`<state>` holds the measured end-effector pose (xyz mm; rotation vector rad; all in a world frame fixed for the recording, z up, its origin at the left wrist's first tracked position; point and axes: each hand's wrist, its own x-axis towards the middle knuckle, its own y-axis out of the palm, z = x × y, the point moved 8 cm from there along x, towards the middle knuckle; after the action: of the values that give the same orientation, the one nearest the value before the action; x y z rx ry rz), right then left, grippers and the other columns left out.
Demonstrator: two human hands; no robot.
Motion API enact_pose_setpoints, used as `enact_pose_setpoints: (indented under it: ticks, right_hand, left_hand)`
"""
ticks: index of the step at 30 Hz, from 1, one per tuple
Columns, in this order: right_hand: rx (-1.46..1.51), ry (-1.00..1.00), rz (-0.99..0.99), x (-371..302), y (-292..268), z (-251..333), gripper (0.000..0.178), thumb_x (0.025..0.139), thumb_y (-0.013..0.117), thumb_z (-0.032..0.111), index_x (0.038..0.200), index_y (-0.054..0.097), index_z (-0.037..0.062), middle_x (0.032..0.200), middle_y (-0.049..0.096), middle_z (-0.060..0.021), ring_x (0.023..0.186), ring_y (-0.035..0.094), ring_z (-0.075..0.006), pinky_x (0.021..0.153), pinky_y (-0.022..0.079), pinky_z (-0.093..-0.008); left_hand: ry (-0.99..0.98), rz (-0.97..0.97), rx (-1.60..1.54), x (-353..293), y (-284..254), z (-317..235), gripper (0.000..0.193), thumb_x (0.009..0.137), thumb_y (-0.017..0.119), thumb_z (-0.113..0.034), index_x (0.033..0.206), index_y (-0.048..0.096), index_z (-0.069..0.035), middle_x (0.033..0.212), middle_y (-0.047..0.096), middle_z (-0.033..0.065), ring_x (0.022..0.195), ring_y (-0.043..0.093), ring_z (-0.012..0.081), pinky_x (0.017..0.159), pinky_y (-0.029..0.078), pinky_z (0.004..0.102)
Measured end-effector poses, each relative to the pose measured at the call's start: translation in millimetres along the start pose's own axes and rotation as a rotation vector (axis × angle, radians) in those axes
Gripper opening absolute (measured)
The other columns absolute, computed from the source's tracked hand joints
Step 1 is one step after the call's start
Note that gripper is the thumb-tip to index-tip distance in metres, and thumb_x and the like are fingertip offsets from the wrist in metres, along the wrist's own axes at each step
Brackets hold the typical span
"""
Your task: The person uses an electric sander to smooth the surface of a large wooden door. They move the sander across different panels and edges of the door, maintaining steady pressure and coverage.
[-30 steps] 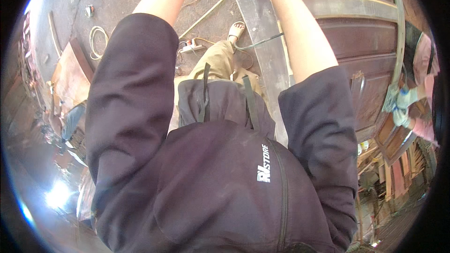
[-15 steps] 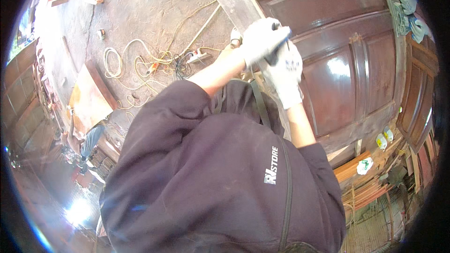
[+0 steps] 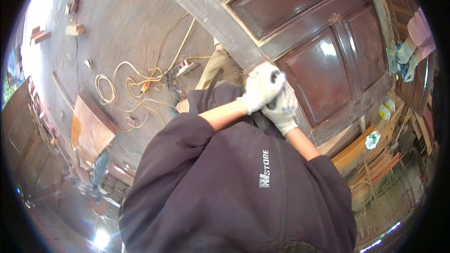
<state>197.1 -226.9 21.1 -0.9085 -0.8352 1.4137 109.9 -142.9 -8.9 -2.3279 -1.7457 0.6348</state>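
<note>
Both my hands wear white gloves and are pressed together over the near left edge of a dark brown panelled door [image 3: 323, 72]. My left hand [image 3: 262, 88] is closed, lying partly over my right. Beneath and beside it, my right hand [image 3: 284, 107] is also closed. A small dark, bluish bit shows between the gloves, but most of what they grip is hidden. Bare pale strips run along the door's frame, and its red-brown panels shine.
Coiled yellow cables [image 3: 149, 83] and a white power strip [image 3: 187, 68] lie on the floor to the left. Another person's gloved hands [image 3: 407, 61] are at the door's far right edge. Stacked wooden strips [image 3: 375, 173] lie at the lower right. Someone else works beside a wooden board [image 3: 91, 124].
My joined hands have come down closer to my body, and the left now covers more of the right. The whole view has shifted, bringing the other person's pink sleeve in at the right.
</note>
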Motion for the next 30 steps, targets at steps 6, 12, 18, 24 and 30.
enact_pose_setpoints:
  ticks: [6, 12, 18, 24, 30]
  right_hand:
    - [0.124, -0.04, -0.053, 132.2, 26.1, 80.7, 0.075, 0.071, 0.08, 0.042, 0.131, 0.058, 0.0038, 0.131, 0.059, -0.0146, 0.125, 0.055, -0.0326, 0.106, 0.046, -0.0438]
    - [0.111, -0.108, -0.201, 260.3, 52.2, 145.4, 0.071, 0.073, 0.077, 0.04, 0.129, 0.058, 0.0016, 0.129, 0.06, -0.0192, 0.119, 0.057, -0.0349, 0.102, 0.048, -0.0437]
    - [0.121, 0.01, -0.246, 344.6, 49.5, 161.2, 0.046, 0.08, 0.071, 0.037, 0.114, 0.062, 0.0072, 0.106, 0.065, -0.0127, 0.102, 0.064, -0.0286, 0.088, 0.051, -0.0421]
    - [0.069, 0.08, -0.236, 267.6, 41.6, 135.1, 0.053, 0.08, 0.071, 0.039, 0.122, 0.061, 0.0079, 0.114, 0.063, -0.0131, 0.111, 0.061, -0.0281, 0.093, 0.047, -0.0428]
    - [0.176, 0.113, -0.31, 104.8, 20.6, 69.7, 0.062, 0.082, 0.069, 0.04, 0.132, 0.059, 0.0056, 0.129, 0.061, -0.0158, 0.123, 0.055, -0.033, 0.104, 0.044, -0.045]
  left_hand:
    - [-0.093, -0.002, 0.007, 98.5, -110.7, 41.9, 0.028, 0.091, 0.068, -0.031, 0.095, 0.07, -0.004, 0.093, 0.07, 0.018, 0.088, 0.069, 0.0317, 0.08, 0.054, 0.0413]
    - [-0.038, -0.067, -0.121, 209.5, -215.7, 52.2, 0.03, 0.094, 0.066, -0.027, 0.095, 0.072, 0.002, 0.085, 0.072, 0.0075, 0.08, 0.063, 0.0127, 0.076, 0.052, 0.0323]
    - [0.101, -0.006, 0.098, 311.3, -265.9, 51.8, 0.032, 0.098, 0.06, -0.027, 0.096, 0.072, 0.003, 0.09, 0.073, 0.0112, 0.079, 0.064, 0.0176, 0.077, 0.051, 0.0337]
    - [0.08, 0.153, 0.099, 255.9, -213.5, 54.7, 0.03, 0.1, 0.057, -0.025, 0.099, 0.07, 0.003, 0.091, 0.071, 0.0108, 0.08, 0.061, 0.0175, 0.077, 0.05, 0.0329]
    - [0.102, 0.208, 0.04, 125.9, -106.6, 57.5, 0.037, 0.103, 0.055, -0.03, 0.107, 0.067, 0.005, 0.097, 0.069, 0.0097, 0.088, 0.06, 0.016, 0.085, 0.049, 0.0326]
